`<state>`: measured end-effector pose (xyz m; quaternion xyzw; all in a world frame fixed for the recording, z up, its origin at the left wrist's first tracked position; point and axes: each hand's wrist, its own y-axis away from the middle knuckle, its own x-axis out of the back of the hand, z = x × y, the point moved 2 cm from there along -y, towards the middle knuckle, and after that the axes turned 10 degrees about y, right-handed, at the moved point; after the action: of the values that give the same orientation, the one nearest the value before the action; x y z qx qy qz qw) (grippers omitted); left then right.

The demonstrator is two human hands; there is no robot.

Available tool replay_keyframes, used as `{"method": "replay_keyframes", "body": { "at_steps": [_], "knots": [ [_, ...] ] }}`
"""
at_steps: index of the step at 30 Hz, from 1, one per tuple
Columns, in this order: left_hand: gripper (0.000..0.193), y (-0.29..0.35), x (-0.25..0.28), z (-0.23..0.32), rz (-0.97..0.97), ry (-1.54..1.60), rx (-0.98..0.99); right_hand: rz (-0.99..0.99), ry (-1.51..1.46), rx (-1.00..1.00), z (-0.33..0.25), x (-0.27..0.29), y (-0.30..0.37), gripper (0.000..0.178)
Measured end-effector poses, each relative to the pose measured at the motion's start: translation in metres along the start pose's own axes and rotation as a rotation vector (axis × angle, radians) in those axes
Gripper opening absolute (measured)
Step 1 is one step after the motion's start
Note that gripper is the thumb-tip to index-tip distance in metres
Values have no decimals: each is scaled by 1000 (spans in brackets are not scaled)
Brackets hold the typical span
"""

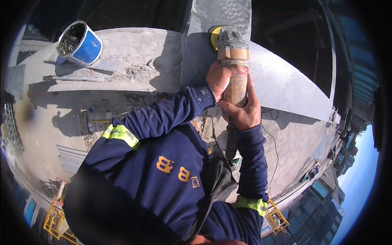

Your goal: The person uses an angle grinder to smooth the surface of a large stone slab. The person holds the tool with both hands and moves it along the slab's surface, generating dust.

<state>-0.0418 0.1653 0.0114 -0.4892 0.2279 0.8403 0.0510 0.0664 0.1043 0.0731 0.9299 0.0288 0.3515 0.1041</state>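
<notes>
The left hand (219,79) is curled around the neck of an angle grinder (236,90), the right hand (249,115) wrapped around its body below. The grinder is over a grey metal sheet (197,61), its yellow disc (214,37) at its head's left (whether it touches the metal cannot be told). A blue-and-white bucket (88,48) stands leftward on a concrete ledge (132,47).
</notes>
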Motion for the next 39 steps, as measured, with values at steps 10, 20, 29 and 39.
{"method": "replay_keyframes", "body": {
  "at_steps": [10, 20, 29, 39],
  "knots": [
    [36, 6, -13, -8, 25, 20, 1, -66, -62, -159, -6, 12, 10, 108],
    [29, 16, 11, 16, 72, 97, -22, -79, 36, -26, -14, -11, 0, 108],
    [37, -18, -26, -20, -11, -2, 61, 50, -82, -145, 9, 22, -1, 106],
    [27, 16, 15, 26, 90, 103, -17, -45, 84, 77, -20, -17, -5, 107]
  ]
}}
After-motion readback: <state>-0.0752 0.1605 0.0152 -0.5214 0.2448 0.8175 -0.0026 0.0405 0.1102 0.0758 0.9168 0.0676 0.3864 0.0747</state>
